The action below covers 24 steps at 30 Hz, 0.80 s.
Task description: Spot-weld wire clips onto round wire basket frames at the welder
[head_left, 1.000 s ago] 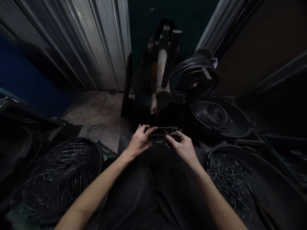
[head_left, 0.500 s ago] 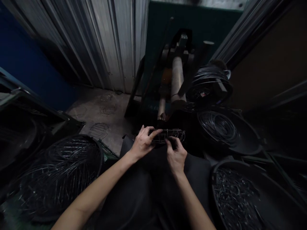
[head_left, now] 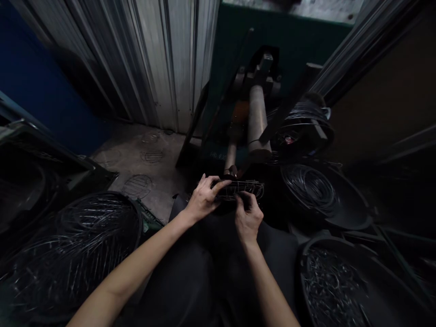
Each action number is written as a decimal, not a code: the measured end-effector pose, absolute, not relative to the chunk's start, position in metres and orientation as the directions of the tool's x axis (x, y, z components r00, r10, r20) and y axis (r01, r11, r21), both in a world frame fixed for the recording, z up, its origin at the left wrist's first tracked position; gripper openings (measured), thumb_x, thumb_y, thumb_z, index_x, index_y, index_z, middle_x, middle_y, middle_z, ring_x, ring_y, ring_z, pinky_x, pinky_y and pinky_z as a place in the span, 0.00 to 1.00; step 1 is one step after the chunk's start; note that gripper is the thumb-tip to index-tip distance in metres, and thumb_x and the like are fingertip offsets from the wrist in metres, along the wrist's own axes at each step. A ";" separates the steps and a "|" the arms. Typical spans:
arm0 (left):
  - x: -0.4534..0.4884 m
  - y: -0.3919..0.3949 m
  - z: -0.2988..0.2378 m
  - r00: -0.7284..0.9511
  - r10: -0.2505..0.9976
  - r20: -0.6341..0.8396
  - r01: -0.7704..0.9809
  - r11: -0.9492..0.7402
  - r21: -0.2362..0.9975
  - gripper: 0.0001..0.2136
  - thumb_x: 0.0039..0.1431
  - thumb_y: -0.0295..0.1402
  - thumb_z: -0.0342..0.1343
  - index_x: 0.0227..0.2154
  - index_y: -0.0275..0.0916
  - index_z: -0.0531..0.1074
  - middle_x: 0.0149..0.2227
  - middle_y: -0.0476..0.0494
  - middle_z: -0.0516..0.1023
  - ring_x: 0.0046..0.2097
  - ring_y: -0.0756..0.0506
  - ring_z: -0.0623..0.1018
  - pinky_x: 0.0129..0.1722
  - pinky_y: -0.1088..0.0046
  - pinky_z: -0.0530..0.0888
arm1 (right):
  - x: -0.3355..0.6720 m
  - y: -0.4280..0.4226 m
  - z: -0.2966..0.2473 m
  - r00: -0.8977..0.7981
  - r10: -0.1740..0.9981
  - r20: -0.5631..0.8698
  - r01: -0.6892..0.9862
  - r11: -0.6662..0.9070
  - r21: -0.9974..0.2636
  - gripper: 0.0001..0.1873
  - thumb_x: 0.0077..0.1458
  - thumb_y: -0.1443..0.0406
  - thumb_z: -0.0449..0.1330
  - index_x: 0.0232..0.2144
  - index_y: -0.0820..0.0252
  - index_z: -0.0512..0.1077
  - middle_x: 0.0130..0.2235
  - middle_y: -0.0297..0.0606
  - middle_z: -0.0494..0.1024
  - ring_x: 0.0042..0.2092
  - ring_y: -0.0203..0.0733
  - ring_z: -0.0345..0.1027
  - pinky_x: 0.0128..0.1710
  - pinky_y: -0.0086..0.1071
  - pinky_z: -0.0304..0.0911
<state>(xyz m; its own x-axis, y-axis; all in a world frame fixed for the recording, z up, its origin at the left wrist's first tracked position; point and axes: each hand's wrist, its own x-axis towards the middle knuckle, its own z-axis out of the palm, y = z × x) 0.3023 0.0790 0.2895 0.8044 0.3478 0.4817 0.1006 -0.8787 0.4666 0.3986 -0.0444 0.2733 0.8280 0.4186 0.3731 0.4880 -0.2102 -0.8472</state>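
A small round wire grille (head_left: pixel 252 187) is held over my lap, seen nearly edge-on. My left hand (head_left: pixel 203 199) grips its left rim, fingers curled over the wires. My right hand (head_left: pixel 247 217) pinches the grille's near edge from below with closed fingers. Directly behind the grille stands a dark machine with a pale roller (head_left: pixel 258 119).
A tub of wire rings (head_left: pixel 73 247) sits at my left. A spool of dark wire (head_left: pixel 304 125) and a basin holding a wire coil (head_left: pixel 313 188) lie at the right, with a tub of small bent wire pieces (head_left: pixel 332 286) nearer. Finished grilles (head_left: pixel 138 185) lie on the floor by a corrugated wall.
My right hand has slid from the grille's right end to its near middle edge. The view has tilted up slightly. My left hand keeps its hold.
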 end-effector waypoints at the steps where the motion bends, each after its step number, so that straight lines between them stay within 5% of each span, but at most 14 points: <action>1: 0.304 0.081 0.289 0.802 0.349 0.485 0.098 -0.877 0.470 0.28 0.51 0.23 0.57 0.55 0.45 0.60 0.48 0.43 0.65 0.53 0.43 0.70 0.60 0.49 0.60 | 0.400 -0.043 0.273 0.829 0.417 0.373 0.487 -0.210 -0.848 0.11 0.55 0.57 0.57 0.33 0.59 0.71 0.33 0.35 0.77 0.34 0.37 0.70 0.37 0.29 0.63; 17: 0.313 0.094 0.284 0.799 0.326 0.505 0.142 -0.919 0.368 0.24 0.53 0.24 0.55 0.54 0.45 0.62 0.49 0.43 0.66 0.53 0.43 0.69 0.61 0.49 0.57 | 0.405 -0.033 0.278 0.806 0.439 0.397 0.533 -0.246 -0.810 0.12 0.56 0.57 0.53 0.34 0.59 0.70 0.35 0.38 0.77 0.37 0.40 0.71 0.40 0.32 0.63; 24: 0.312 0.098 0.285 0.775 0.310 0.550 0.022 -0.884 0.467 0.26 0.52 0.26 0.56 0.55 0.39 0.57 0.51 0.40 0.68 0.55 0.43 0.69 0.61 0.52 0.58 | 0.397 -0.062 0.288 0.847 0.356 0.395 0.500 -0.283 -0.818 0.18 0.53 0.55 0.57 0.42 0.59 0.70 0.41 0.40 0.77 0.41 0.41 0.71 0.43 0.34 0.64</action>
<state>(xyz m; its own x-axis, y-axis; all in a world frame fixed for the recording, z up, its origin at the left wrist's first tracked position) 0.3121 0.0983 0.2849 0.7751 0.3102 0.5505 0.0220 -0.8839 0.4672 0.3973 -0.0616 0.2876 0.8469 0.3563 0.3946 0.5004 -0.2833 -0.8182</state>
